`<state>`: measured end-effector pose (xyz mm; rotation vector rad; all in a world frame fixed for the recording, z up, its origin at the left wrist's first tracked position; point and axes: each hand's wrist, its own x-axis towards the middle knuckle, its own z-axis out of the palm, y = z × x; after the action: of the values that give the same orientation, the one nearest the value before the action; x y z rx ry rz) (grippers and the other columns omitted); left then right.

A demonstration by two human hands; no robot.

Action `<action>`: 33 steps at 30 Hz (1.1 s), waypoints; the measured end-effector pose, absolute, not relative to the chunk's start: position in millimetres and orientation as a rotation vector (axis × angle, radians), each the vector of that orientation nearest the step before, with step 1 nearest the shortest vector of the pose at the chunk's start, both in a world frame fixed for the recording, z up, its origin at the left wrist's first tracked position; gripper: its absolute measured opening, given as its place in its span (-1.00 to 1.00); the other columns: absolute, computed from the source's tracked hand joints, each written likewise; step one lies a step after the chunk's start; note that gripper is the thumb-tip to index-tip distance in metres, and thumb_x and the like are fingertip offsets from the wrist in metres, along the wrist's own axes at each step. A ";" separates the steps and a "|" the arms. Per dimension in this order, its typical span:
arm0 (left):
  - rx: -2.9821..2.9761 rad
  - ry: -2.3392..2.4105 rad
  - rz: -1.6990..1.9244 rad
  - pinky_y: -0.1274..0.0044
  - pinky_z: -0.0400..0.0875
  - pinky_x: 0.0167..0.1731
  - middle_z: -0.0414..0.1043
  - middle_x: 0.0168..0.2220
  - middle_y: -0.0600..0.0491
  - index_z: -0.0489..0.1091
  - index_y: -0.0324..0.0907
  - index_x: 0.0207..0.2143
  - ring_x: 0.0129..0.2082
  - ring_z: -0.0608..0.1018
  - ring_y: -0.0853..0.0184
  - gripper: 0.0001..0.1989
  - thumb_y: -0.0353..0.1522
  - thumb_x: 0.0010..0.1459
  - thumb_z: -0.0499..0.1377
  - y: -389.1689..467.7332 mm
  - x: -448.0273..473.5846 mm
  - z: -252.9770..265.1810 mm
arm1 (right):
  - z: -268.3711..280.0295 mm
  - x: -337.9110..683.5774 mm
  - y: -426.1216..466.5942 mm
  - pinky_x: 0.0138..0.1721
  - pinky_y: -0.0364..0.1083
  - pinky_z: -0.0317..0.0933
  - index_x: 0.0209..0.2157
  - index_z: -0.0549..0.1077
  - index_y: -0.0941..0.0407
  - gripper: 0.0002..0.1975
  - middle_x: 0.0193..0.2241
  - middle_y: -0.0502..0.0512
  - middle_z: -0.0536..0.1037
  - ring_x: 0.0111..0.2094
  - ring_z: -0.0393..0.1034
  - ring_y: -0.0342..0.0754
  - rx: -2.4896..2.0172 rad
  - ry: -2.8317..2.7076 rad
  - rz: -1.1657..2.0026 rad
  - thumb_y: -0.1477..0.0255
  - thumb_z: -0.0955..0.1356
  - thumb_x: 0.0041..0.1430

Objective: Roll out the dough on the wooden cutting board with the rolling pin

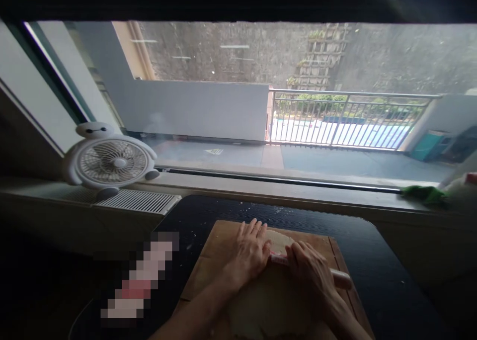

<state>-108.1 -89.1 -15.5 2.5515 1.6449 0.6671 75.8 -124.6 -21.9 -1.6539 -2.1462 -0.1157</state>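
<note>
My left hand (251, 248) lies with its fingers stretched forward, the thumb side against the left end of a rolling pin (280, 259). Whether the pin runs on under that palm is hidden. Curled over the middle of the pin is my right hand (309, 265); the pin's pale rounded end sticks out to its right. Beneath the pin a wide, thin sheet of pale dough (270, 297) spreads over a wooden board (212, 248). Part of the dough shows beyond my hands, and my forearms cover some of it.
The board rests on a black table (387, 275) with white flour specks near its far edge. A pixelated patch (145, 275) covers something left of the board. A white fan (119, 162) stands at the left by the window sill (238, 186). A green cloth (423, 195) lies at the right.
</note>
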 end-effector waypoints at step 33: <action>2.817 1.236 0.270 0.24 -0.15 0.20 0.24 0.16 0.06 0.28 -0.07 0.08 0.24 0.08 0.25 -0.55 -0.18 0.27 -0.19 -25.9 -107.5 -11.5 | -16.6 88.4 -205.5 -0.22 -0.05 0.24 0.05 0.24 0.10 -0.63 -0.19 0.12 0.40 -0.20 0.28 0.00 -1.761 -2.114 -0.017 0.41 0.24 0.20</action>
<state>-107.5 -25.9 -11.5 2.8174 1.2363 0.2702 88.4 -205.5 -16.6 -1.7612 -2.1142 -0.0172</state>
